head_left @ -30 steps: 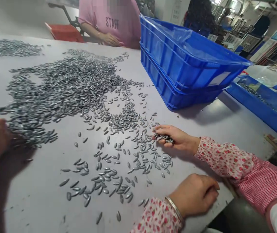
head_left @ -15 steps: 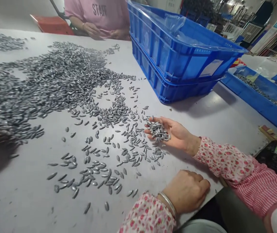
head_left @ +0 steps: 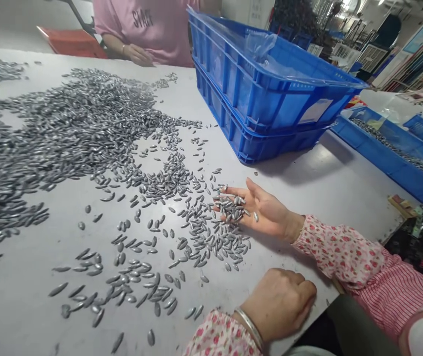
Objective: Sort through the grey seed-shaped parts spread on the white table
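Palm up and fingers spread, my right hand (head_left: 263, 210) holds a small heap of shiny grey spindle-shaped pieces (head_left: 232, 210), mostly over its fingers. One loose piece lies on the palm. Beneath and beside the fingertips, more of these pieces are scattered on the white table (head_left: 130, 331). My left hand (head_left: 280, 301), a bangle at its wrist, rests back up near the table's edge. Its fingers are curled, and what is under them is hidden. A large mound of the same pieces (head_left: 74, 123) spreads across the left and far side.
Two stacked blue crates (head_left: 256, 89), the upper lined with clear plastic, stand beyond my right hand. Farther right, a long blue tray (head_left: 393, 158) contains similar pieces. Across the table is a person in a pink shirt (head_left: 145, 29). A red-orange object (head_left: 72, 42) sits behind the far edge.
The pieces in my right hand have shifted from palm to fingers, and fewer remain there. More lie below it. A dark, blurred shape has left the left edge. The person opposite has moved one hand.
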The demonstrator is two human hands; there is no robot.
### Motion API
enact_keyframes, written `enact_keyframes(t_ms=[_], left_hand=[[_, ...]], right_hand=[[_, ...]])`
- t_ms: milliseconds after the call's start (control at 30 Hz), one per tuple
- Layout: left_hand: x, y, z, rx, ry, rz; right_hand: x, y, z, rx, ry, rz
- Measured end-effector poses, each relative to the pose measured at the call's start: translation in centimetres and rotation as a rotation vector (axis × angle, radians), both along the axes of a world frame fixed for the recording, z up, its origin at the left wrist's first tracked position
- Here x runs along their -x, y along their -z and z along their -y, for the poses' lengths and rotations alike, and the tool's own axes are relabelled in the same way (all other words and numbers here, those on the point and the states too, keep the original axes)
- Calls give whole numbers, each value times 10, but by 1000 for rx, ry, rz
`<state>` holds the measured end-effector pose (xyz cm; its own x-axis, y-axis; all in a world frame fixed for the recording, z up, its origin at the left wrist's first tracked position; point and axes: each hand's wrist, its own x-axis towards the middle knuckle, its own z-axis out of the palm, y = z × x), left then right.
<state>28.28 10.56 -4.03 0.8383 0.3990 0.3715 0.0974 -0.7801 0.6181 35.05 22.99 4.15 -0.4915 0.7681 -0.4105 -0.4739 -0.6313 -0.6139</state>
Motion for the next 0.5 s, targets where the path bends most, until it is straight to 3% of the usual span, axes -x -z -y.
enact_keyframes(t_ms=[233,500], left_hand=[[1,-2,0,20,6,-18],[1,-4,-1,21,-6,-8]], right_hand=[[-9,-1,-7,-66,7,117],[-14,-4,-9,-292,48,243]])
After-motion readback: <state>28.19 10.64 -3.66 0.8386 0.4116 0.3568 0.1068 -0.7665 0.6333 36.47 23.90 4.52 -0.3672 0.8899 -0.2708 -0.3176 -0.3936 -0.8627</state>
